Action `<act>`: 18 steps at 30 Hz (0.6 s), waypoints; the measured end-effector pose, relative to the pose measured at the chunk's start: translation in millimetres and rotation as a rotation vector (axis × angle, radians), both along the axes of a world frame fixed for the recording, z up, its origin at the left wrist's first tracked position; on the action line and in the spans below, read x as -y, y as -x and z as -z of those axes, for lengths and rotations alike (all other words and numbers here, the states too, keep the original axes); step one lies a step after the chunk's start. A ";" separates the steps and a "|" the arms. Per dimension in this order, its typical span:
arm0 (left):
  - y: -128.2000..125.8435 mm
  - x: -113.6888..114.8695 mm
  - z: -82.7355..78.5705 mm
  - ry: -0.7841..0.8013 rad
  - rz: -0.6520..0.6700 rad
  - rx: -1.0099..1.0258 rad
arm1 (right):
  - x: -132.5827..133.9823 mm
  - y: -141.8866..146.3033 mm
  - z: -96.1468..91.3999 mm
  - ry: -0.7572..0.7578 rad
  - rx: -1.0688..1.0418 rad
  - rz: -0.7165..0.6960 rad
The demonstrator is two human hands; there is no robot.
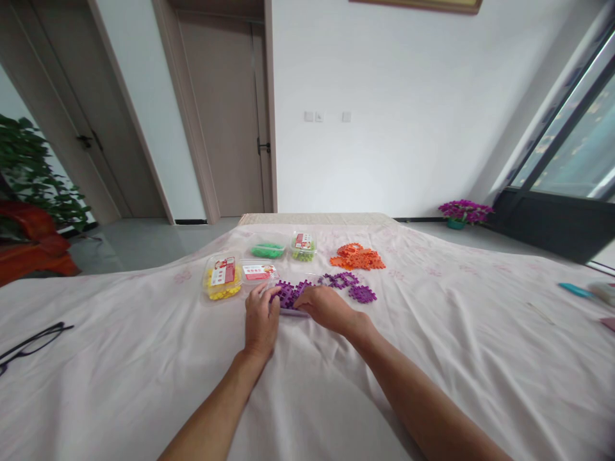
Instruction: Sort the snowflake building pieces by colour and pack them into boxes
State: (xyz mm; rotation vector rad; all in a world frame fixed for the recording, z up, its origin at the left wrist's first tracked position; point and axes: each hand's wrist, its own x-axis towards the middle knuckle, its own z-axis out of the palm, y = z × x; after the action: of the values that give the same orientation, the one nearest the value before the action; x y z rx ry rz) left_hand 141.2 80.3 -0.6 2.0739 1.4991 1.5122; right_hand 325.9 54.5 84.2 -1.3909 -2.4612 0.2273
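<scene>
A clear plastic box [294, 312] filled with purple interlocking pieces [287, 294] sits in front of me on the cloth. My left hand [261, 314] grips the left side of this box, thumb at its near edge and fingers curled along the side. My right hand [323, 305] reaches over the box's right part, fingers bent down and pinched among the purple pieces; its fingertips are partly hidden. Just right of the box lie loose purple pieces [364, 294], some of them joined together.
A lidded box of yellow pieces [222, 282] and a labelled lid [259, 271] lie to the left. Behind are boxes of green pieces [268, 250] and lime pieces [303, 247]. Orange pieces [358, 257] are piled back right. Eyeglasses [36, 342] rest far left, a blue item [575, 290] far right.
</scene>
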 end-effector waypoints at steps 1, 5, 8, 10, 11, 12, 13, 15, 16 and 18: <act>0.4 -0.9 1.0 0.019 0.000 0.009 | 0.1 -0.1 0.0 0.000 0.008 0.000; 0.4 -1.9 1.9 0.083 0.021 0.053 | -0.1 -1.9 -1.6 -0.024 -0.026 0.102; -0.2 -1.5 0.8 0.114 0.035 0.066 | -2.0 -3.4 -1.2 -0.029 -0.061 0.145; -0.5 -0.7 0.1 0.114 0.034 0.060 | -3.8 -3.3 1.1 -0.008 -0.080 0.154; -0.7 -0.2 -0.3 0.114 0.033 0.057 | -4.8 -2.9 2.6 0.010 -0.086 0.161; -1.0 0.6 -0.6 0.116 0.031 0.056 | -5.6 -2.4 4.1 0.028 -0.089 0.171; -1.4 1.6 -0.9 0.120 0.030 0.057 | -6.5 -1.8 5.6 0.043 -0.089 0.180; -2.0 3.9 -1.8 0.133 0.029 0.052 | -8.7 -1.5 8.4 0.055 -0.101 0.174; -2.1 5.2 -2.5 0.140 0.027 0.044 | -10.3 -2.4 9.6 0.050 -0.126 0.156; -1.5 7.7 -4.7 0.165 0.016 0.012 | -15.2 -7.6 11.6 0.022 -0.226 0.113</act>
State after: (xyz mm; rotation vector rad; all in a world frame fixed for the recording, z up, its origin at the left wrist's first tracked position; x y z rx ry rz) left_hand 142.7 72.7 4.1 1.9745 1.5427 1.3438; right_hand 333.5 69.7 72.7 -1.4238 -2.1968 0.3650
